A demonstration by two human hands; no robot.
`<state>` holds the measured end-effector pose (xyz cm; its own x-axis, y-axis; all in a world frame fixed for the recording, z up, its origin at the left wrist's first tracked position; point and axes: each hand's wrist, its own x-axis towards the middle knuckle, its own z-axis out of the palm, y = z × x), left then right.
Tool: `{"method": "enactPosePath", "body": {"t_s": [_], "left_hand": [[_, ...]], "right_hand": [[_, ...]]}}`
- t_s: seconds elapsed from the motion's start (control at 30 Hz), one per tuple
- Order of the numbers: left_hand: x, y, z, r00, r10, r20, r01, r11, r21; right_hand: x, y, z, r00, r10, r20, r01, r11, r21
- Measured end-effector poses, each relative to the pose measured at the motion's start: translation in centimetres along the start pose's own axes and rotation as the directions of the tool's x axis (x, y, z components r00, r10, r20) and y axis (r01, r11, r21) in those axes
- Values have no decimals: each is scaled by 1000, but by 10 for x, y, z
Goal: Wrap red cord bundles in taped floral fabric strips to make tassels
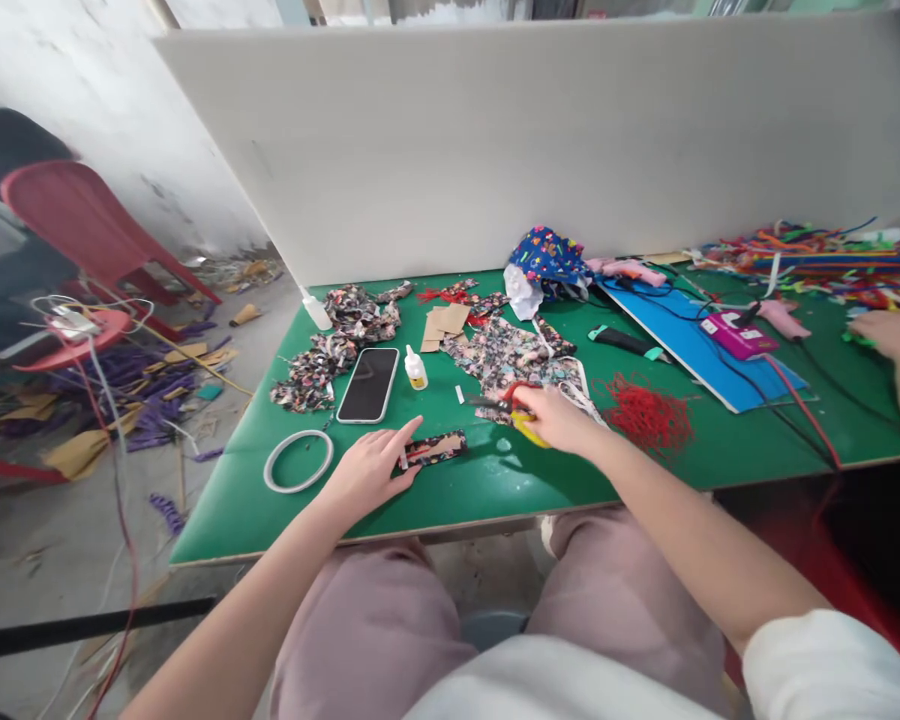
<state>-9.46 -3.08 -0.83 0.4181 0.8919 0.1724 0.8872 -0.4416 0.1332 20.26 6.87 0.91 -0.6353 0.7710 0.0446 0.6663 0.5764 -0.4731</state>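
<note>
My left hand [367, 468] lies on the green table with its fingers stretched out and apart. It touches the left end of a small dark floral fabric strip [450, 446] with brown card and a red bit on it. My right hand [562, 418] is closed round the red and yellow handles of a pair of scissors [526, 428]. The scissor blades point left over the edge of a pile of floral fabric pieces [506, 350]. A small white glue bottle [415, 368] stands beyond the strip, beside a phone [368, 386] lying face up.
A roll of white tape [298, 461] lies at left. Bunched floral fabric [330, 350], brown card pieces [444, 325], red strings [649, 412] and a blue board [705, 345] with cables lie around. Another person's hand [896, 340] is at far right. A pale panel [495, 150] stands behind.
</note>
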Motion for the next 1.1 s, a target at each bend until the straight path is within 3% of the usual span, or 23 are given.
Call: {"method": "enactPosePath", "body": {"t_s": [0.17, 0.3, 0.4, 0.47, 0.6, 0.67, 0.77, 0.87, 0.97, 1.1], "left_hand": [[-5, -8, -5, 999, -38, 4, 38, 999, 13], [-5, -11, -17, 999, -46, -4, 46, 999, 4], [8, -6, -24, 999, -40, -2, 40, 998, -47], [24, 1, -26, 1000, -28, -9, 27, 995, -94], [70, 18, -19, 998, 61, -19, -63, 984, -168], [94, 26, -10, 990, 143, -2, -140, 969, -202], [122, 34, 5, 972, 235, 31, -224, 952, -209], [133, 34, 17, 946, 317, 67, -303, 939, -160], [133, 30, 21, 923, 379, 73, -370, 923, -107], [132, 23, 23, 913, 405, 42, -397, 909, -125]], "right_hand": [[-6, -12, 24, 986, -134, 100, 126, 989, 80], [-19, -9, 25, 975, -183, 128, 166, 978, 128], [-32, -7, 20, 971, -213, 108, 192, 965, 177], [-41, -2, 13, 986, -157, 52, 144, 971, 190], [-53, 12, 6, 987, 157, -41, -146, 971, 190], [-58, 15, 10, 951, 277, -137, -232, 933, 277], [-61, 12, 20, 852, 403, -335, -178, 824, 538], [-63, 7, 25, 770, 515, -377, -187, 747, 638], [-65, 9, 25, 790, 514, -334, -233, 756, 612], [-66, 14, 26, 865, 390, -315, -230, 868, 441]]}}
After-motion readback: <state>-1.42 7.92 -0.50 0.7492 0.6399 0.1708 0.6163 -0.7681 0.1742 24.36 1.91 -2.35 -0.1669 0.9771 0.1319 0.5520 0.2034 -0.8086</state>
